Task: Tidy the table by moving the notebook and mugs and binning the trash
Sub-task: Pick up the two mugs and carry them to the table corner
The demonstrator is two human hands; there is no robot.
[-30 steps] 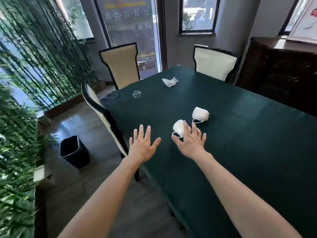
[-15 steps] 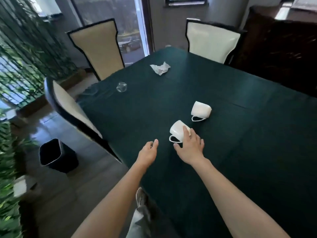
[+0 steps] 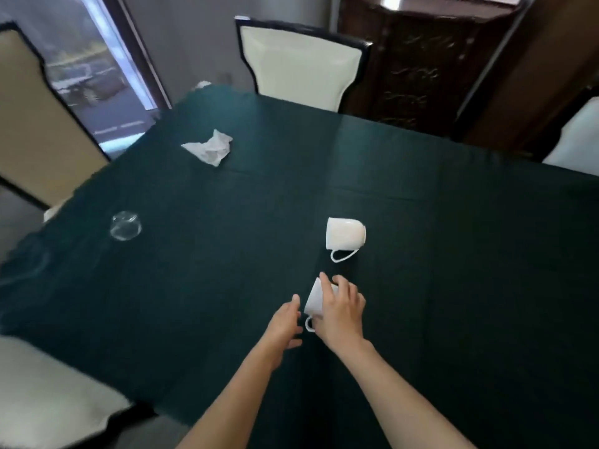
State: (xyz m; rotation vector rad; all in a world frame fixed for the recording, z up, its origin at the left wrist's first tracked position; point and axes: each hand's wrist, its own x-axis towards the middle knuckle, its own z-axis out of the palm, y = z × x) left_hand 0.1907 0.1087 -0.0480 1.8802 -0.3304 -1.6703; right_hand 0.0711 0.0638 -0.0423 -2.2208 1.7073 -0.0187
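Head view of a table (image 3: 453, 254) under a dark green cloth. The right hand (image 3: 340, 314), which half a second ago lay against the near mug (image 3: 315, 301) with flat fingers, has now curled around its body; the mug appears tipped, handle toward six o'clock. The left hand (image 3: 282, 322) has come in at the mug's nine o'clock, fingers loosely spread, holding nothing and just short of touching. This marks the start of moving the mugs. The second mug (image 3: 345, 238) lies on its side at twelve o'clock of the first. Crumpled paper (image 3: 210, 150) rests at eleven o'clock, a clear glass (image 3: 125, 225) at ten. No notebook or bin is visible.
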